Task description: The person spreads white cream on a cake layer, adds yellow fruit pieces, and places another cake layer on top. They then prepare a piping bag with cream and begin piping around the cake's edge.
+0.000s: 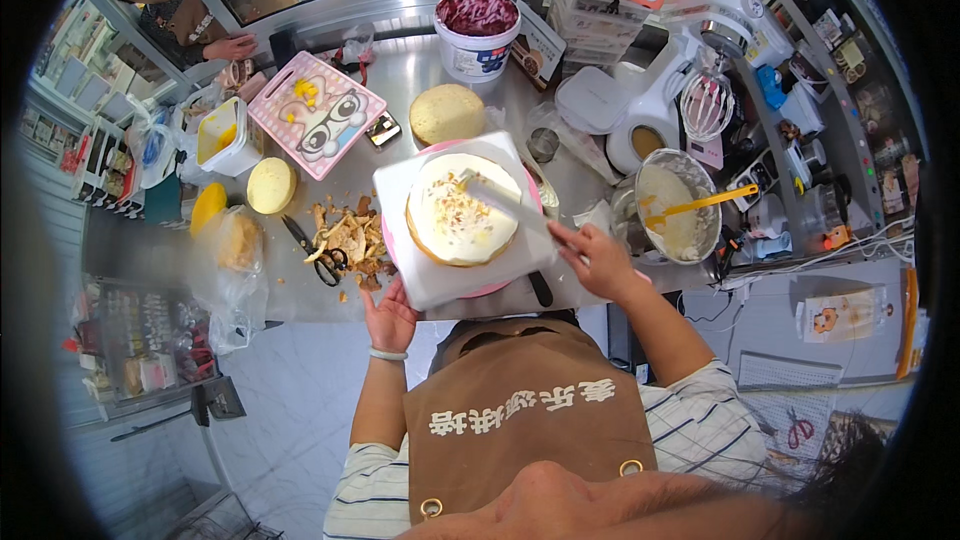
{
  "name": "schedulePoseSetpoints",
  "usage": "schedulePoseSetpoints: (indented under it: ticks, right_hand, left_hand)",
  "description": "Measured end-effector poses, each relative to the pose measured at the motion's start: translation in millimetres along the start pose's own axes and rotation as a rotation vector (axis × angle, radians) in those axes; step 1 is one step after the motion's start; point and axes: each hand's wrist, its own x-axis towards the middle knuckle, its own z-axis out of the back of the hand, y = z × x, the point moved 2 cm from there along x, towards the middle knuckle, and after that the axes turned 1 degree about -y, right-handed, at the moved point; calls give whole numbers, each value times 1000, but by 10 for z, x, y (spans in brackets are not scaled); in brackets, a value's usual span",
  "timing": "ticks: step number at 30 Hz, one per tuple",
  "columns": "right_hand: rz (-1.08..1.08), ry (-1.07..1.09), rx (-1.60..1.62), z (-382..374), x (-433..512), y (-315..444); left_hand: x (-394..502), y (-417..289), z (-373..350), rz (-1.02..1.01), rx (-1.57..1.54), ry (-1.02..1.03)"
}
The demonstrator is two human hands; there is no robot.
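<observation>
Before me a round cake layer (457,240) lies on a white square board (397,187), which rests on a pink turntable (487,290). White cream covers its top, with small orange and brown bits scattered over the middle. My right hand (596,262) grips an offset or straight metal spatula (506,202); its blade reaches across the cream, and whether it touches cannot be told. My left hand (391,319) is at the near left edge of the turntable, palm up with fingers apart, seemingly touching the rim.
Cake trimmings (349,236) and black scissors (322,259) lie left. Behind stand a sponge layer (448,114), a cutting board (315,116) and a tub (478,45). At right are a cream-filled bowl (675,210) with a yellow spatula (712,200) and a stand mixer (660,82). A person (172,7) stands beyond the window.
</observation>
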Motion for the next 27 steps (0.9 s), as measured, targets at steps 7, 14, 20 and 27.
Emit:
schedulePoseSetpoints:
  ticks: [7, 14, 20, 27]
  right_hand:
    - [24, 285, 13, -177, -150, 189]
    - [56, 75, 441, 110, 48, 239]
    - [-134, -92, 699, 275, 2, -72]
    - [-421, -134, 913, 2, -278, 5]
  left_hand:
    - [-91, -93, -287, -19, -5, -12]
    - [-190, -59, -303, 62, 67, -5]
    - [346, -1346, -1001, -411, 897, -226]
    - [2961, -1456, -1874, 35, 1397, 39]
